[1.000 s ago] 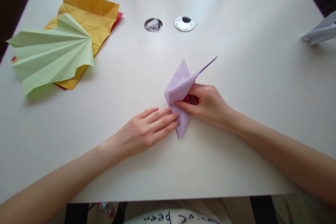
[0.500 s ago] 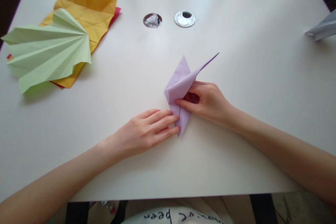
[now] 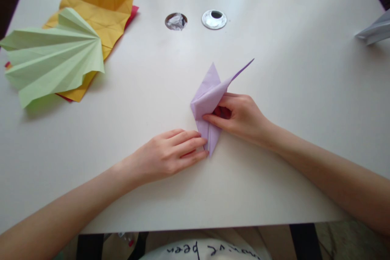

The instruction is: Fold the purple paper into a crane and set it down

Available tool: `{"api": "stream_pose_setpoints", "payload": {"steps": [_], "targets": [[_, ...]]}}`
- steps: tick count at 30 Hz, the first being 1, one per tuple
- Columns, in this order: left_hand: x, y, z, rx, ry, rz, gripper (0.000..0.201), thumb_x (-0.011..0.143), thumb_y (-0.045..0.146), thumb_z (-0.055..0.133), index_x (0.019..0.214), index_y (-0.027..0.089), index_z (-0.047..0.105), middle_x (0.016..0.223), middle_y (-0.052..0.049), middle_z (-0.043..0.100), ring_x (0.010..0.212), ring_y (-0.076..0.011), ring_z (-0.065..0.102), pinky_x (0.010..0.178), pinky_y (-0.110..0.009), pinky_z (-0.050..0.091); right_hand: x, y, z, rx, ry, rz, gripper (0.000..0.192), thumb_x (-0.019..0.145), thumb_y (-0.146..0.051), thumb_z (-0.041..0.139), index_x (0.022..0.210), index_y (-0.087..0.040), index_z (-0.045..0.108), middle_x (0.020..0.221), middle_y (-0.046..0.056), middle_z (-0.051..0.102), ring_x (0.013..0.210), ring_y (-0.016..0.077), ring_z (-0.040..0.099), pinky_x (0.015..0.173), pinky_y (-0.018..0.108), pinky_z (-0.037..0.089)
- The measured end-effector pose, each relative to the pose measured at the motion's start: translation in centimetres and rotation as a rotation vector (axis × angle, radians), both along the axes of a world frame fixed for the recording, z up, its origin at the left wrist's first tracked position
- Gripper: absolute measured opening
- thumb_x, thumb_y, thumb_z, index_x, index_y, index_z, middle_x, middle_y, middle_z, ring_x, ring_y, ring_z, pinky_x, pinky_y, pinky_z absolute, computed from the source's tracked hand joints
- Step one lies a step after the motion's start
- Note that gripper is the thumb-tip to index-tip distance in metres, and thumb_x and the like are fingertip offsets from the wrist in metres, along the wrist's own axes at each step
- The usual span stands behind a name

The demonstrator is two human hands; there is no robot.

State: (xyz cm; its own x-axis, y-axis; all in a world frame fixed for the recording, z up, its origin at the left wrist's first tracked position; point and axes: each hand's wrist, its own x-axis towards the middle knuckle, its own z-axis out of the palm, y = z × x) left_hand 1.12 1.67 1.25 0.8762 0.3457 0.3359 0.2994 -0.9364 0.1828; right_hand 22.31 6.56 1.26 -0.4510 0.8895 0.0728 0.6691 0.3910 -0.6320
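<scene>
A folded sheet of lilac origami paper (image 3: 209, 103) sits mid-table, with one point up, one down and a raised flap slanting to the upper right. My right hand (image 3: 242, 115) pinches that flap from the right, thumb in front and fingers behind it; the fingertips are partly hidden. Stretched out nearly flat, the fingers of my left hand (image 3: 175, 150) rest on the lower left edge of the paper, close to its bottom point. The left thumb is out of sight.
Pleated pale green paper (image 3: 57, 59) overlaps creased yellow paper (image 3: 97, 12), with red paper (image 3: 131, 18) beneath, at the left. Beyond the lilac paper are a hole stuffed with crumpled material (image 3: 176, 21) and a silvery ring (image 3: 210, 22). Folded white paper (image 3: 376, 30) lies at the right edge.
My left fingers have slid slightly down along the paper's lower edge. My right hand keeps its pinch on the flap. The whole view has shifted slightly.
</scene>
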Motion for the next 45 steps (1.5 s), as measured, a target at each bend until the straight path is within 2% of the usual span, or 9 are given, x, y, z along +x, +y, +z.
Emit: {"api": "stream_pose_setpoints", "payload": {"steps": [13, 21, 31, 38, 45], "targets": [[-0.26, -0.22, -0.52, -0.050, -0.012, -0.006, 0.025, 0.089, 0.011, 0.044, 0.110, 0.014, 0.058, 0.113, -0.009, 0.063, 0.110, -0.0191, 0.056, 0.087, -0.034, 0.050, -0.03, 0.07, -0.03, 0.009, 0.003, 0.001, 0.020, 0.071, -0.023, 0.064, 0.057, -0.016, 0.051, 0.056, -0.001, 0.054, 0.050, 0.0088, 0.044, 0.050, 0.023, 0.031], [0.11, -0.06, 0.02, -0.030, -0.034, -0.008, 0.020, 0.088, 0.010, 0.047, 0.102, 0.013, 0.060, 0.104, -0.006, 0.067, 0.099, -0.0183, 0.061, 0.081, -0.031, 0.052, -0.03, 0.02, -0.05, 0.022, -0.011, -0.003, 0.022, 0.073, -0.020, 0.061, 0.056, -0.016, 0.048, 0.057, -0.002, 0.052, 0.050, 0.0080, 0.042, 0.050, 0.023, 0.029], [-0.34, -0.21, -0.66, -0.044, -0.055, -0.003, 0.024, 0.092, 0.009, 0.039, 0.104, 0.012, 0.059, 0.114, -0.007, 0.064, 0.108, -0.0177, 0.058, 0.085, -0.032, 0.050, 0.02, -0.04, -0.24, 0.026, -0.001, -0.005, 0.023, 0.073, -0.021, 0.061, 0.056, -0.017, 0.047, 0.060, -0.001, 0.052, 0.052, 0.0090, 0.042, 0.051, 0.024, 0.029], [-0.16, -0.09, -0.06, -0.011, -0.026, -0.011, 0.023, 0.091, 0.009, 0.041, 0.105, 0.008, 0.059, 0.111, -0.008, 0.066, 0.102, -0.0188, 0.061, 0.083, -0.031, 0.051, 0.13, -0.04, -0.30, 0.040, 0.007, 0.006, 0.017, 0.074, -0.021, 0.060, 0.059, -0.015, 0.054, 0.059, -0.001, 0.052, 0.051, 0.0089, 0.042, 0.051, 0.024, 0.029], [-0.03, -0.06, 0.30, -0.001, 0.001, -0.006, 0.023, 0.090, 0.009, 0.042, 0.106, 0.008, 0.060, 0.110, -0.007, 0.067, 0.101, -0.0187, 0.061, 0.081, -0.031, 0.052, 0.11, -0.04, -0.39, 0.061, 0.010, 0.006, 0.017, 0.075, -0.020, 0.061, 0.060, -0.014, 0.054, 0.058, -0.001, 0.051, 0.051, 0.0082, 0.042, 0.050, 0.023, 0.030]]}}
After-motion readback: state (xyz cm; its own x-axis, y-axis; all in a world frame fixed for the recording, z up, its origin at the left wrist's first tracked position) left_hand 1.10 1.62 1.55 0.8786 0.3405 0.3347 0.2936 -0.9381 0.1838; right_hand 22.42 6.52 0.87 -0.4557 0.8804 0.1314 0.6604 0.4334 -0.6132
